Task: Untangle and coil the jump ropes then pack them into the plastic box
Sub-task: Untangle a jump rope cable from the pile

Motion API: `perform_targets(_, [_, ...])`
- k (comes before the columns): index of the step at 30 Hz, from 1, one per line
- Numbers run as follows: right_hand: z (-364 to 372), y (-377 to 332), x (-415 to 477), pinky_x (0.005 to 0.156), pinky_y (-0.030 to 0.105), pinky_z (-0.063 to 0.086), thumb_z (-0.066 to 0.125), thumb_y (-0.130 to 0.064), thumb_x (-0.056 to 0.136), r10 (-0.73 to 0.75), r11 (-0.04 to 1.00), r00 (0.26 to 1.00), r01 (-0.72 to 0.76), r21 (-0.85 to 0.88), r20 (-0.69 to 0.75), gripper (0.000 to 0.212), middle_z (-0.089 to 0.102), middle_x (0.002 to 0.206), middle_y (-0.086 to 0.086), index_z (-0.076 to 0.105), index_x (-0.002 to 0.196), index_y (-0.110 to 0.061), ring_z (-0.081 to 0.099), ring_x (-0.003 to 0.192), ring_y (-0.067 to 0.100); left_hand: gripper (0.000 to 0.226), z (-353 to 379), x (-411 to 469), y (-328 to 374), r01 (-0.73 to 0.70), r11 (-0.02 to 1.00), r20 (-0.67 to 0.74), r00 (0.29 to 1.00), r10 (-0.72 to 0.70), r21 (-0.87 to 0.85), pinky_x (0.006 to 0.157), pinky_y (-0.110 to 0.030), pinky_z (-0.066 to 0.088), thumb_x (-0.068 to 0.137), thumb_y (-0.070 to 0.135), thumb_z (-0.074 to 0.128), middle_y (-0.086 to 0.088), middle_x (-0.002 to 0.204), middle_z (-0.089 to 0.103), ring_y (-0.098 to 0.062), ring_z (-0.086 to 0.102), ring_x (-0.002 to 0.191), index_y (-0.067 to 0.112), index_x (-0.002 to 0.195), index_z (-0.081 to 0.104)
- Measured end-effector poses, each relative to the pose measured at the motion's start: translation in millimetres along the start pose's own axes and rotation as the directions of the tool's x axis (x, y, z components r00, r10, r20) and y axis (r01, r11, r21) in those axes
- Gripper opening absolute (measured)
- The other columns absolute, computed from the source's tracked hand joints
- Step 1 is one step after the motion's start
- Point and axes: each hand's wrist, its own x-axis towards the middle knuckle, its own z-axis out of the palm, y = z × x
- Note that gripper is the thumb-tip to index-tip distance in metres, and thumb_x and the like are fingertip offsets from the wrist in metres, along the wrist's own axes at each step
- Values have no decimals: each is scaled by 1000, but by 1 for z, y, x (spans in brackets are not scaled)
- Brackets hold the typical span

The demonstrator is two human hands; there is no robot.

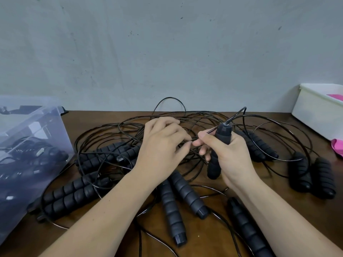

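A tangle of thin black jump-rope cords lies across the middle of the brown table, with several black ribbed foam handles scattered around it. My right hand grips one handle upright above the pile, its cord leaving from the top. My left hand pinches a cord between thumb and fingertips, just left of my right thumb. The clear plastic box stands at the left edge, with coiled black ropes inside.
A white bin with something pink in it sits at the back right, and a pink item lies beside it. A grey wall closes off the far edge of the table. Handles lie close to the near edge.
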Motion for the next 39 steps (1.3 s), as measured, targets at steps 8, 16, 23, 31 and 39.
perform_targets(8, [-3,-4,3,53,28,46,72,-6,98,11,999,999,-9,41,-38,16,78,87,23,71,101,10,62,62,19,17,2,4,-12,16,995,22,1000,-18,94,94,-40,34,99,42,68,18,97,72,-18,57,105,31,97,80])
perform_targets(16, [-18,-18,11,57,24,47,72,-12,98,62,987,986,-37,155,-157,7,78,91,16,70,94,-6,63,66,15,10,-4,5,-38,108,973,38,992,-118,205,100,-43,35,100,35,70,20,104,73,-17,54,113,34,99,80])
perform_targets(23, [-7,-9,7,53,25,47,79,-22,95,114,991,989,-107,76,-95,18,80,96,18,73,103,-6,61,63,15,19,-5,4,-18,15,979,94,995,-35,205,98,-46,36,103,41,63,16,100,71,-18,55,111,32,97,79])
perform_targets(31, [4,2,-1,50,27,46,80,-16,94,175,983,984,-173,-62,19,17,76,79,19,74,89,-1,63,58,19,32,6,0,-4,-63,958,153,988,20,279,93,-45,36,102,40,53,12,83,63,-20,55,102,28,82,74])
perform_targets(39, [-7,-17,4,54,23,48,77,-15,94,135,989,989,-131,71,-63,14,75,77,15,71,86,-7,64,60,16,43,-6,7,-24,36,946,100,992,-72,324,86,-44,35,103,58,46,16,90,68,-19,54,100,33,86,77])
